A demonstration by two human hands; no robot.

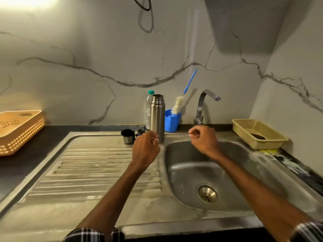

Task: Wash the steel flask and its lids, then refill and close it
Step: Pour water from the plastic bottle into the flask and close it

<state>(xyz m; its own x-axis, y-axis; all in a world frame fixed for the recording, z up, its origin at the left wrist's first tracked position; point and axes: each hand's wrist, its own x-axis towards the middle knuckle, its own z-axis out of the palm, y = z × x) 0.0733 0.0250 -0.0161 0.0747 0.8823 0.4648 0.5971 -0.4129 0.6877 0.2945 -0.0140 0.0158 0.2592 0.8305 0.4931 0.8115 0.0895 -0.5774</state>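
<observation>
The steel flask (pixel 157 117) stands upright and uncapped at the back of the sink top, between drainboard and basin. Its steel cup lid (pixel 128 136) sits mouth-up to the left, and a small dark inner lid (pixel 140 131) lies between them. My left hand (pixel 146 148) hovers just in front of the flask, fingers curled, holding nothing. Over the basin's back rim, below the tap, my right hand (pixel 203 138) is also curled and empty. Neither hand touches the flask.
A clear water bottle (pixel 149 109) stands behind the flask. A blue cup (pixel 172 122) holds a bottle brush (pixel 177 107). The tap (pixel 202 105) arches over the basin (pixel 185 172). A beige tray (pixel 258 133) sits right, an orange basket (pixel 19 130) left.
</observation>
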